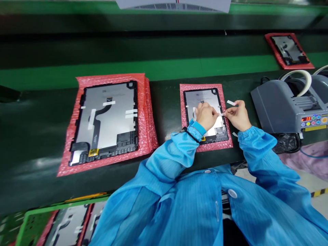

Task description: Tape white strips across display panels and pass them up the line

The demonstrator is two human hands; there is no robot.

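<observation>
A tablet screen panel [192, 98] lies back side up on a pink bubble-wrap sheet [183, 89] in front of me. Over its right half is my left hand [205, 115], fingers pinched at the panel's right edge. A short strip of white tape [221, 114] stretches between both hands there, pinched at each end. My right hand [238, 115] sits just right of the panel. Another white tape piece [231, 102] sticks out by its upper fingers. My left hand hides the middle of the panel.
Left stands a stack of pink bubble-wrap [150, 123] with a taped screen panel [110, 119] on top. A grey tape dispenser [279, 102] is at right. Another panel [289, 49] lies far right. A green crate [28, 218] holding panels sits below the bench at lower left.
</observation>
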